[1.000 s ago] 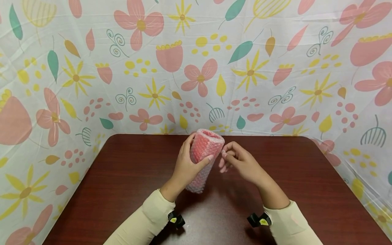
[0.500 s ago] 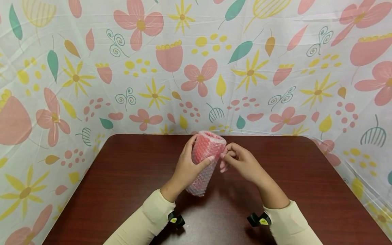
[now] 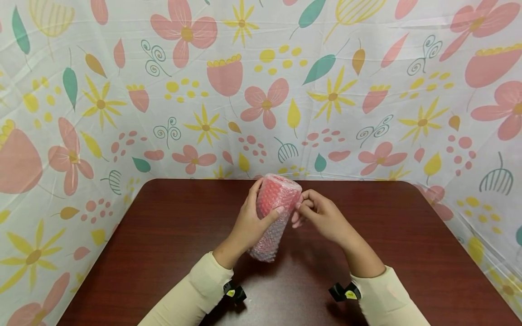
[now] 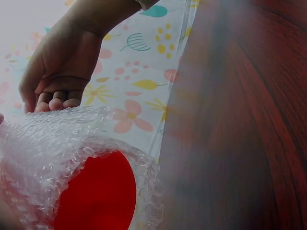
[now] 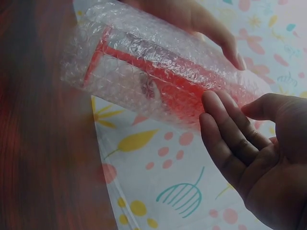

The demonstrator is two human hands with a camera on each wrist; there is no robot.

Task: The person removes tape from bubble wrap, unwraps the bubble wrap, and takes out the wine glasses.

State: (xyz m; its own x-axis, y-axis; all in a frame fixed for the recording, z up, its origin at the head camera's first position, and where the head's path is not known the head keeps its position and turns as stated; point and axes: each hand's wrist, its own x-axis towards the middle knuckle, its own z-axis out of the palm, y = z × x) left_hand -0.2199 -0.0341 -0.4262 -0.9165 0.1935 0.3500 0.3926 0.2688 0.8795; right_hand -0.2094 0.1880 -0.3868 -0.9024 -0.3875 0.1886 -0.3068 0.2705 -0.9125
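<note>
A cylinder-shaped bundle of bubble wrap (image 3: 267,240) stands tilted in front of me, its top leaning right, with a red and white object inside. My left hand (image 3: 246,222) grips it from the left, thumb across the near face. In the left wrist view, the round red end (image 4: 103,191) shows through the wrap's opening. At the upper right side, my right hand (image 3: 324,216) pinches the edge of the wrap between thumb and index finger. Its other fingers (image 5: 235,139) are loosely bent beside the bundle in the right wrist view.
The bundle is held over a dark reddish-brown table (image 3: 183,217) with rounded back corners. A white curtain (image 3: 228,149) printed with flowers and leaves hangs behind it and along both sides. Black wrist mounts (image 3: 235,292) sit below both sleeves.
The bundle has shifted slightly right and down in the left hand, meeting the right fingertips. The right thumb and index finger have closed at the wrap's edge; both forearms stay almost still.
</note>
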